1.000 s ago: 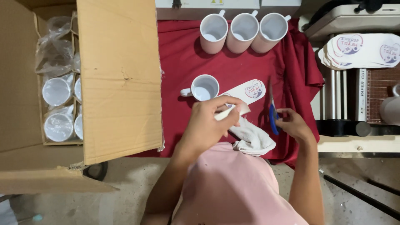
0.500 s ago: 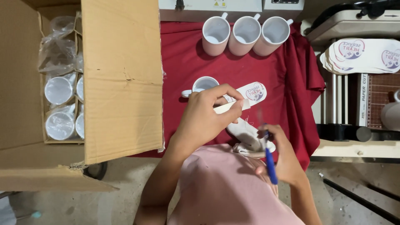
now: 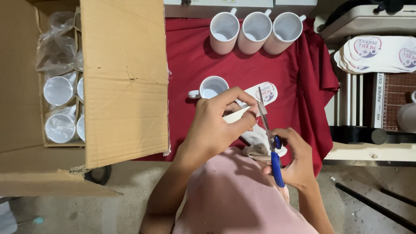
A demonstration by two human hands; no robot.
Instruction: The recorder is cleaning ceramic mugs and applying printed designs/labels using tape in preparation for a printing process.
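A cardboard box (image 3: 123,82) of wrapped mugs stands at the left of the red cloth (image 3: 190,65), and three white mugs (image 3: 255,27) line the cloth's far edge with a fourth mug (image 3: 213,87) nearer, just above the hands. The left hand (image 3: 216,125) is closed around a printed paper strip (image 3: 260,94) — fingers curled over one end, the printed end sticking out over the cloth. The right hand (image 3: 294,158) grips blue-handled scissors (image 3: 269,138) — blades up, touching the strip's edge.
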